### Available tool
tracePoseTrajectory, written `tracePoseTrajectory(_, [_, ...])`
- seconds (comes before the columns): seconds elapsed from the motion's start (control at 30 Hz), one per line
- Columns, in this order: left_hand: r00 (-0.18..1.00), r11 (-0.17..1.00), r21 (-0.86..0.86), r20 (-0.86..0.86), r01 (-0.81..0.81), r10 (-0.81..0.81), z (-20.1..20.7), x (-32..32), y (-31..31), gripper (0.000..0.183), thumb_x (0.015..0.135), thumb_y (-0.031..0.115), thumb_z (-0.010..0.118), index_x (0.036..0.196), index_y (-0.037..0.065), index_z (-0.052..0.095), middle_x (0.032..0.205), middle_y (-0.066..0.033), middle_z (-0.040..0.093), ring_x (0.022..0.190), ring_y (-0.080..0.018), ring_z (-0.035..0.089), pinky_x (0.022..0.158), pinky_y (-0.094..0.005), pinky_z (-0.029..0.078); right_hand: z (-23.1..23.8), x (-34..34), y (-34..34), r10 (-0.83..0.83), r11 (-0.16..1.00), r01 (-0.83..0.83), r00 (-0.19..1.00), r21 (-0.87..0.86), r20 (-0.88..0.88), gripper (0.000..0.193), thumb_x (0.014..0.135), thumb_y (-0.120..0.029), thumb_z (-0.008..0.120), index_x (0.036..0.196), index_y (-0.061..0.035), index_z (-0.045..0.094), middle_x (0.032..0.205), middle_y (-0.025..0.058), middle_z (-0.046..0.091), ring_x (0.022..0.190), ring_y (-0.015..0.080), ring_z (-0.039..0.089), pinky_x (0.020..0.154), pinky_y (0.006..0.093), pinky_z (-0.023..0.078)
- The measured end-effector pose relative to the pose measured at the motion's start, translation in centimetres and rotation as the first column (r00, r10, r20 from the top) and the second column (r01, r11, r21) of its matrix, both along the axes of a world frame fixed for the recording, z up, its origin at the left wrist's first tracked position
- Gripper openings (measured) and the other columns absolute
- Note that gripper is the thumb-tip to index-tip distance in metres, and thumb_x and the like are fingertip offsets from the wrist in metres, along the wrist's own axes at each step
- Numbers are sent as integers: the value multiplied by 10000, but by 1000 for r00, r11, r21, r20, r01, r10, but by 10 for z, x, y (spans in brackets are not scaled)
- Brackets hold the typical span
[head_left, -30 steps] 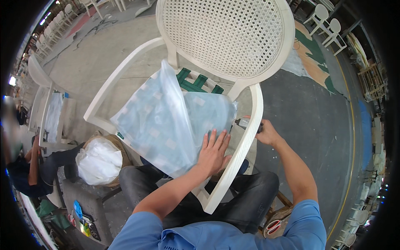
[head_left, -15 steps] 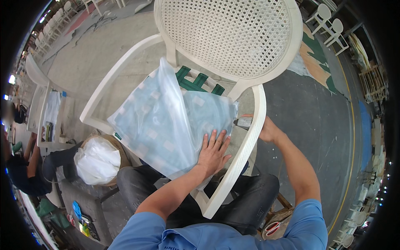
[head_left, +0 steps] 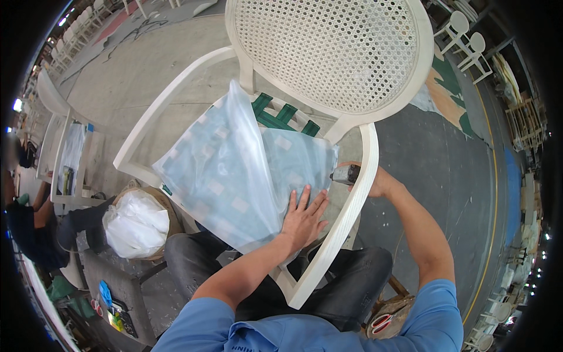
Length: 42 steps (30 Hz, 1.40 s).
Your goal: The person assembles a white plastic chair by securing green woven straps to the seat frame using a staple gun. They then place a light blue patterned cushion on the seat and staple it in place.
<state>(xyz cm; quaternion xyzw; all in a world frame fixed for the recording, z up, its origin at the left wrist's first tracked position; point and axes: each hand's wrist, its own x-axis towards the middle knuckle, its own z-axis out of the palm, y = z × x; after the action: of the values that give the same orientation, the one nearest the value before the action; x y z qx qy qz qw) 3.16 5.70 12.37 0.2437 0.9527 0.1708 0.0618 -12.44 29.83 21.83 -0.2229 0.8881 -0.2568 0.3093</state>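
A whitish wooden armchair frame (head_left: 141,129) with a round cane back (head_left: 328,53) stands before my knees. Over its seat lies a translucent bluish-white sheet (head_left: 217,164), its far part folded back. Green webbing straps (head_left: 286,113) show at the rear of the seat. My left hand (head_left: 303,218) rests flat on the sheet near its right front part, fingers spread. Beyond the right armrest, my right hand (head_left: 380,179) grips a dark tool that looks like a staple gun (head_left: 347,173). Its nose points at the seat's right edge; the armrest partly hides the hand.
To the left stands a container with a white plastic bag (head_left: 138,224). Beside it a grey padded surface (head_left: 108,278) carries small tools. Scissors (head_left: 381,323) lie low on the right. Another person's arm (head_left: 42,205) and a chair frame (head_left: 64,158) are at far left.
The chair and sheet appear slightly further right in the view. The staple gun has turned a little, showing a darker side. My left hand still lies on the sheet.
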Motion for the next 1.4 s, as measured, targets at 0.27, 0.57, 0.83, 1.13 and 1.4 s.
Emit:
tracePoseTrajectory(0.27, [999, 999, 49, -26, -20, 21, 1, 2, 0, 665, 1055, 487, 548, 1613, 133, 468, 1731, -62, 321, 1611, -431, 190, 1274, -664, 171, -3, 3, 1, -15, 999, 15, 1000, -51, 2, 750, 778, -94, 865, 1476, -169, 601, 1266, 165, 728, 1116, 305, 682, 1050, 412, 530])
tracePoseTrajectory(0.57, [998, 996, 77, -30, -54, 56, -2, 8, -10, 676, 1075, 493, 513, 1635, 125, 426, 1733, -83, 331, 1612, -388, 226, 1290, -620, 165, 4, 10, -11, -39, 998, 39, 999, 44, -14, 721, 772, -111, 865, 1450, -158, 625, 1202, 157, 744, 1069, 292, 687, 1022, 408, 541])
tracePoseTrajectory(0.83, [998, 992, 112, -33, -55, 59, 4, 19, -23, 653, 1079, 470, 528, 1631, 133, 438, 1711, -84, 372, 1598, -385, 265, 1286, -622, 174, 5, 30, -7, -39, 999, 38, 999, -38, -30, 622, 805, -141, 830, 1400, -95, 656, 1160, 182, 752, 1051, 329, 705, 999, 416, 553])
tracePoseTrajectory(1.13, [996, 985, 152, -22, -86, 90, 7, 21, -28, 585, 1066, 439, 566, 1588, 181, 513, 1693, -80, 393, 1589, -392, 280, 1278, -644, 178, 7, 46, -16, 10, 997, -9, 1000, -79, 19, 652, 823, -153, 818, 1444, -140, 618, 1213, 191, 738, 1096, 348, 700, 1018, 417, 547])
tracePoseTrajectory(1.4, [997, 987, 140, 2, -77, 77, 8, 22, -29, 579, 1066, 428, 567, 1589, 186, 512, 1702, -87, 373, 1598, -395, 255, 1279, -647, 171, 5, 52, -22, 43, 999, -42, 999, -31, 19, 697, 810, -170, 832, 1465, -161, 594, 1222, 195, 729, 1114, 367, 695, 1022, 424, 547])
